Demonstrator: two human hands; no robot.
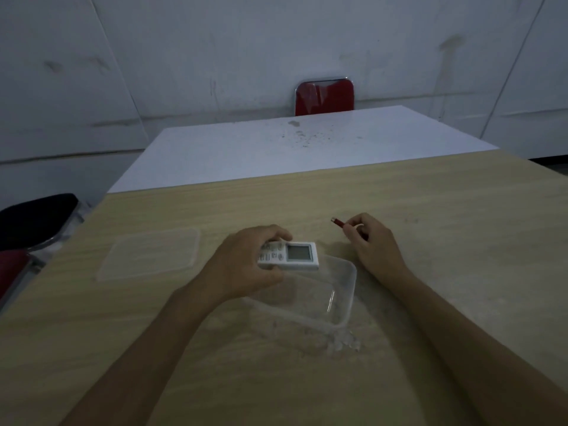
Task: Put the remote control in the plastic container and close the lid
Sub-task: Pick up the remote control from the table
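My left hand (246,262) is shut on a white remote control (295,256) with a grey display, holding it level over the far left part of a clear plastic container (344,290) that stands open on the wooden table. The container's clear lid (147,256) lies flat on the table to the left, apart from the container. My right hand (372,244) rests on the table just right of the container, its fingers curled around a small red stick-like object (338,223) whose tip sticks out toward the far left.
The wooden table (430,302) butts against a white table (276,149) beyond it. A red chair back (324,96) stands behind the white table. A black seat (33,219) and a red one (12,265) sit off the left edge.
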